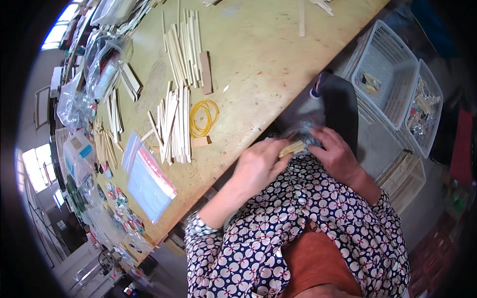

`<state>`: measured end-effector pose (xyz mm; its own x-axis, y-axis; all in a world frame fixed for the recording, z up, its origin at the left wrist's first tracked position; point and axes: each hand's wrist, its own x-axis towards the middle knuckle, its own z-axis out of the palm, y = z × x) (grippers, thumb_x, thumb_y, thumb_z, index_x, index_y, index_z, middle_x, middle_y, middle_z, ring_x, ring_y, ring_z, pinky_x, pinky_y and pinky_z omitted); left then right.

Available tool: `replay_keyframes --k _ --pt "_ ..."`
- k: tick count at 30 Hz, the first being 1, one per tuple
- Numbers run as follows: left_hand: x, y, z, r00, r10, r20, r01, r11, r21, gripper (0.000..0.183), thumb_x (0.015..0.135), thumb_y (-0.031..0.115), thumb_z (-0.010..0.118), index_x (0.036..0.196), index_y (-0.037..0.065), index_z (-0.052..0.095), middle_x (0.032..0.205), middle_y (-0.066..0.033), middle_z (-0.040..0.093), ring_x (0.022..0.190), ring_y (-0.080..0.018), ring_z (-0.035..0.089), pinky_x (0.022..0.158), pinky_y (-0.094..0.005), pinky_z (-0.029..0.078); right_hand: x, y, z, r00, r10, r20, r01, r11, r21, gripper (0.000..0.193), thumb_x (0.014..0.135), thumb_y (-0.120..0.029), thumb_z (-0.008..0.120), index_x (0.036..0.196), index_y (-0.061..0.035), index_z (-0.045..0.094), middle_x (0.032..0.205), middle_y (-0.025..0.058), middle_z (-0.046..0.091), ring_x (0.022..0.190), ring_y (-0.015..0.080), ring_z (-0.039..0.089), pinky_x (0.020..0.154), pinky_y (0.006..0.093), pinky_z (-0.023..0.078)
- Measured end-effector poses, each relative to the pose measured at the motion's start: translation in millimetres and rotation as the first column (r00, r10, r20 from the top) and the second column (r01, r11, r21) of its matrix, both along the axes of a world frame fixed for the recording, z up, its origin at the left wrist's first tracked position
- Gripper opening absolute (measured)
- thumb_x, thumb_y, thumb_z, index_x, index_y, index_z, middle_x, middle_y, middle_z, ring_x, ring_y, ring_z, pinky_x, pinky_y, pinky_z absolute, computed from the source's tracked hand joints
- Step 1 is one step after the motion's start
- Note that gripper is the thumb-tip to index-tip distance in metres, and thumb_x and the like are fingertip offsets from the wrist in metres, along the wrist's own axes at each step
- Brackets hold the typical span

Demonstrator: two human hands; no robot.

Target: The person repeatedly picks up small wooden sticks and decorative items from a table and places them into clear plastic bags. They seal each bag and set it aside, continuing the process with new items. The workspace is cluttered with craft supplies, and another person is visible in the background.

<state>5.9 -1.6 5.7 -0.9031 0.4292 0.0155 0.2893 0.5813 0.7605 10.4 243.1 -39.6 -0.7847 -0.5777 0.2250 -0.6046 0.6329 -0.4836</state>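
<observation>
Over my lap, my left hand (261, 158) is closed around a short bundle of pale wooden sticks (293, 148). The ends of the sticks point toward my right hand (337, 151), whose fingers pinch a clear plastic bag (307, 128). The sticks are at the mouth of the bag or partly in it; I cannot tell which. On the table (238, 84) to the left lie loose wooden sticks (178, 121), a coil of yellow rubber bands (211, 110) and a stack of clear zip bags (150, 184) with a red edge.
More wooden sticks (186, 47) lie farther up the table beside a brown block (205, 72). Plastic bags (74, 102) and small wrapped items (119, 203) crowd the left edge. White plastic baskets (381, 32) stand on the floor at right, beyond a dark seat (345, 107).
</observation>
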Motion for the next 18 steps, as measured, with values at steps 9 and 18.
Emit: replay_keyframes --k 9,18 --pt "12.6 33.8 -62.4 0.989 0.053 -0.138 -0.065 0.994 -0.087 0.024 0.089 0.016 0.065 0.104 -0.002 0.062 0.094 -0.0196 0.067 0.085 -0.0341 0.068 0.073 -0.0389 0.057 9.0 -13.9 -0.5 0.998 -0.007 0.058 0.007 1.0 -0.004 0.013 0.077 -0.004 0.06 0.088 -0.0029 0.068 0.12 0.018 0.062 0.117 0.0358 0.057 0.1 0.0426 0.048" --pt "19.1 -24.6 5.0 0.937 0.117 -0.33 -0.136 0.99 -0.034 0.024 0.082 0.009 0.073 0.105 0.004 0.068 0.101 -0.0115 0.068 0.09 -0.0285 0.067 0.077 -0.0371 0.056 7.1 -11.4 -2.5 0.997 0.02 0.073 -0.021 1.0 0.015 0.012 0.074 -0.002 0.062 0.085 -0.0005 0.067 0.116 0.0175 0.064 0.111 0.0355 0.06 0.095 0.0429 0.051"
